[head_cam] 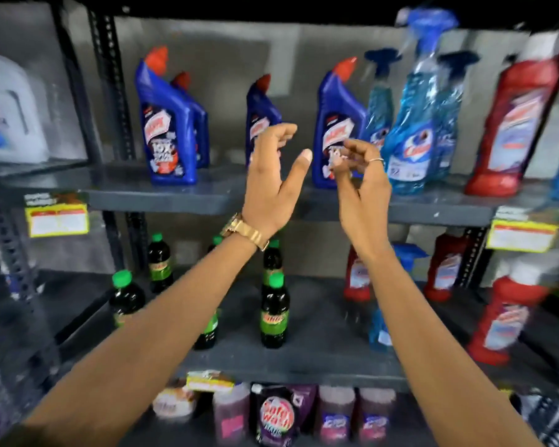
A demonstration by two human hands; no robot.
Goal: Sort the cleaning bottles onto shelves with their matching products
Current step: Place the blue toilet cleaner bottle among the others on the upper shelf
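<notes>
A shop aisle; metal shelves (162,198) of cleaning bottles (170,124); price tags (58,219).

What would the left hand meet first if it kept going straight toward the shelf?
Most likely the middle blue bottle with the red cap: the left hand, fingers open, overlaps it in the head view. Depth is unclear, so the remaining gap cannot be judged.

Across the middle of the frame runs a grey metal shelf (162,196) on dark perforated uprights (108,91). Yellow price tags hang from its front edge, one at the left (57,218) and one at the right (521,235). Lower left of centre, dark soda bottles with green caps (274,312) stand on the shelf below. Along the bottom edge sit purple detergent pouches (276,416) under another yellow tag (209,380). The view is blurred.
</notes>
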